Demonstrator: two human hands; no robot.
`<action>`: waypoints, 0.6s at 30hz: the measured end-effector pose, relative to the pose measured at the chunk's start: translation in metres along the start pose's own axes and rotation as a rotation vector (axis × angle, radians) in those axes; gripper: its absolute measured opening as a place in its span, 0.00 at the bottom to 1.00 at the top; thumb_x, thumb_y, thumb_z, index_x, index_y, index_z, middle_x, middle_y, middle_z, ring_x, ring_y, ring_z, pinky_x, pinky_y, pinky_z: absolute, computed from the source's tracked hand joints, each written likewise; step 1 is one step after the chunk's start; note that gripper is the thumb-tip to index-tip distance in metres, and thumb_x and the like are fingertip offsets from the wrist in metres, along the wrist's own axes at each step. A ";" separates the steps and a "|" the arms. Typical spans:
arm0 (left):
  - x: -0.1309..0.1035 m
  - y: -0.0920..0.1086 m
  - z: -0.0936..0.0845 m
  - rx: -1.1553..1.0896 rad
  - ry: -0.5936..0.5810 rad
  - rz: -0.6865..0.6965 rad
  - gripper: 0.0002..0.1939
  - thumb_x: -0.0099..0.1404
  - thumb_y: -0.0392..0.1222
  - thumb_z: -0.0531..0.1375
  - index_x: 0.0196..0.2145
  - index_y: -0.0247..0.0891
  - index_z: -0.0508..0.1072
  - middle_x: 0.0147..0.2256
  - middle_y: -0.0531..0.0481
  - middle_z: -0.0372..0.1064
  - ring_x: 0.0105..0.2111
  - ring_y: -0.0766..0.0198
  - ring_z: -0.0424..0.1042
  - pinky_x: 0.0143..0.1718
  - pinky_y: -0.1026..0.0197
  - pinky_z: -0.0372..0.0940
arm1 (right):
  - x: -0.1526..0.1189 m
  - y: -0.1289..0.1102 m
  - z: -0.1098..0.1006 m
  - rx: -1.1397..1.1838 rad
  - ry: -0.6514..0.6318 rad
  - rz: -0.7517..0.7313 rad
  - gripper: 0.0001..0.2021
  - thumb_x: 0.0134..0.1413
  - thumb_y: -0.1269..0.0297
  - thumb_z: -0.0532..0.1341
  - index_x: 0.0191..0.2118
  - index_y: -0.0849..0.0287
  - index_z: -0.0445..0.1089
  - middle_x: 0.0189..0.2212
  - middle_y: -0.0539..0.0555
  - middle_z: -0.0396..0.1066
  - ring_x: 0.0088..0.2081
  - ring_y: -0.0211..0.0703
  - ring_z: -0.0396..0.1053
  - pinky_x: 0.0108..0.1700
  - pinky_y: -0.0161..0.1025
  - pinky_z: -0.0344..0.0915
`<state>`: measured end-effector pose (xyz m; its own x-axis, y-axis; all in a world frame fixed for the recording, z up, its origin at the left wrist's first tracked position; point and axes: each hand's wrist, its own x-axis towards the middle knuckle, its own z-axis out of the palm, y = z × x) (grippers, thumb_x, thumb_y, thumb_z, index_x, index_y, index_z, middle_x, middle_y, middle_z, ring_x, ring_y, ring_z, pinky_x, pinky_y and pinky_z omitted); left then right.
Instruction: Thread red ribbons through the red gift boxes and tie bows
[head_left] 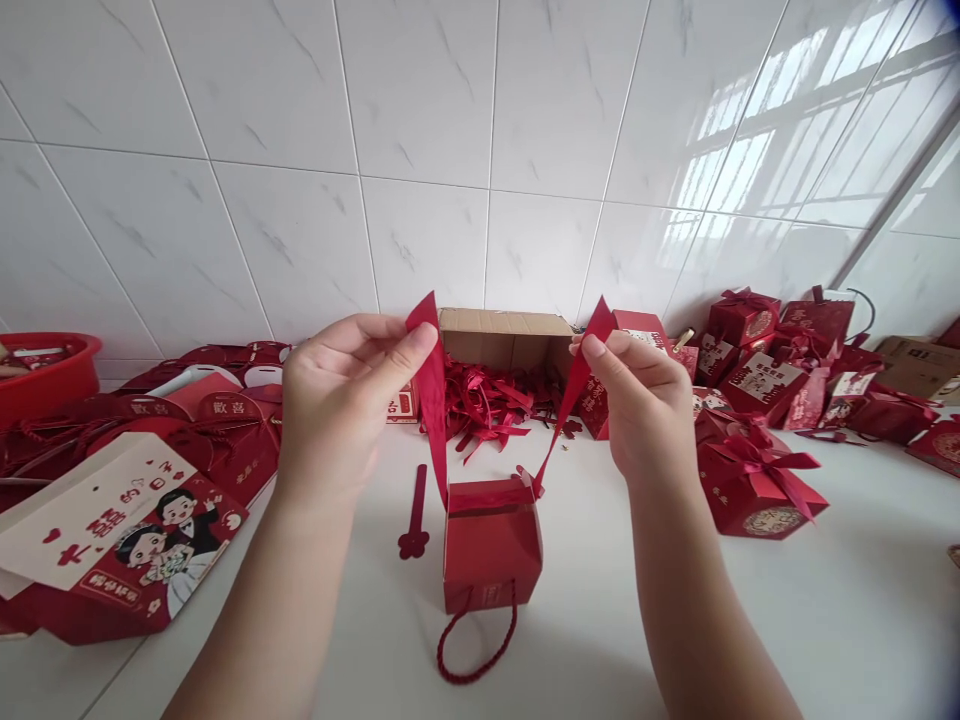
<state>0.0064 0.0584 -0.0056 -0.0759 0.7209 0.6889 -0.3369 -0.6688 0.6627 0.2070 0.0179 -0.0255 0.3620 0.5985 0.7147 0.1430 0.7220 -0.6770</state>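
A small red gift box (pixel 491 550) lies on the white table in front of me, its dark red rope handle (pixel 480 670) looped toward me. Red ribbon (pixel 430 400) rises from both sides of its far edge. My left hand (pixel 349 390) pinches one ribbon end between thumb and fingers, and my right hand (pixel 645 400) pinches the other. Both ends are held up well above the box and apart from each other. Left of the box rests a dark red strip with a flower-shaped end (pixel 415 530).
Behind the box, an open cardboard carton (pixel 506 322) spills red ribbons (pixel 487 400). Finished-looking red boxes with bows (pixel 754 470) stand at right. Flat printed cartons (pixel 150 540) pile up at left, near a red basin (pixel 52 375). A tiled wall (pixel 420 110) closes off the back.
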 end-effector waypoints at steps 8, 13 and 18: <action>-0.001 0.002 -0.002 0.076 -0.125 -0.025 0.05 0.53 0.38 0.69 0.29 0.39 0.78 0.27 0.55 0.74 0.29 0.73 0.72 0.33 0.70 0.68 | -0.004 0.000 0.006 0.163 -0.186 0.154 0.06 0.55 0.60 0.62 0.32 0.57 0.68 0.25 0.48 0.71 0.24 0.34 0.69 0.29 0.35 0.68; -0.009 0.005 0.004 0.350 -0.383 -0.140 0.12 0.50 0.40 0.70 0.26 0.39 0.70 0.24 0.58 0.69 0.21 0.73 0.67 0.20 0.71 0.63 | -0.012 -0.002 0.017 0.131 -0.413 0.258 0.06 0.55 0.63 0.63 0.35 0.60 0.70 0.21 0.47 0.70 0.16 0.29 0.63 0.16 0.27 0.59; -0.010 0.005 0.006 0.461 -0.414 -0.170 0.19 0.50 0.44 0.70 0.28 0.39 0.62 0.25 0.58 0.66 0.24 0.69 0.70 0.24 0.69 0.64 | -0.016 -0.003 0.018 0.148 -0.580 0.240 0.05 0.56 0.67 0.61 0.34 0.61 0.73 0.22 0.48 0.69 0.18 0.27 0.62 0.18 0.26 0.60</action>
<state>0.0109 0.0469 -0.0072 0.3429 0.7555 0.5583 0.1322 -0.6272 0.7676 0.1839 0.0128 -0.0318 -0.1948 0.8100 0.5531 -0.0239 0.5598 -0.8283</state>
